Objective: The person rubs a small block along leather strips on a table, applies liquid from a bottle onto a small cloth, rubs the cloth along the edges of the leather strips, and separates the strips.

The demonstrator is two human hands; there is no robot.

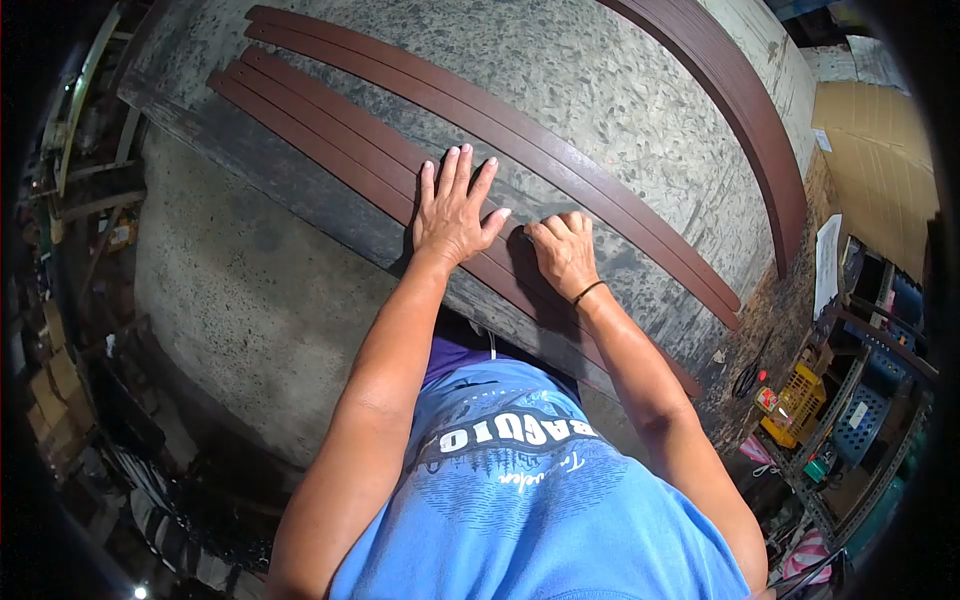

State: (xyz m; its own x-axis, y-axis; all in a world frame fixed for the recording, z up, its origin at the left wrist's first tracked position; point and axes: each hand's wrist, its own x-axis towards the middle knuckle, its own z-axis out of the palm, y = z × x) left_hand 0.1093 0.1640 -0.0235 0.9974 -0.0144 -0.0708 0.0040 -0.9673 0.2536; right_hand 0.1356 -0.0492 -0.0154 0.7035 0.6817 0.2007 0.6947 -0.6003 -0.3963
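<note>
My left hand [455, 208] lies flat with fingers spread on a brown strip [340, 145] near the table's front edge. This strip has lengthwise lines and small holes at its far left end. To the right, my right hand [563, 252] is closed, held just over or at the strip's upper edge; whatever its curled fingers hold, if anything, is hidden. A second brown strip [520, 140] curves across the table beyond both hands, apart from them.
A stack of curved brown strips [735, 95] lies on the worn table [600, 60] at the upper right. Beyond the right edge are a cardboard sheet [880, 160], a yellow basket [800, 395] and a blue basket [862, 415] on shelving. Scissors [748, 377] lie near the right corner.
</note>
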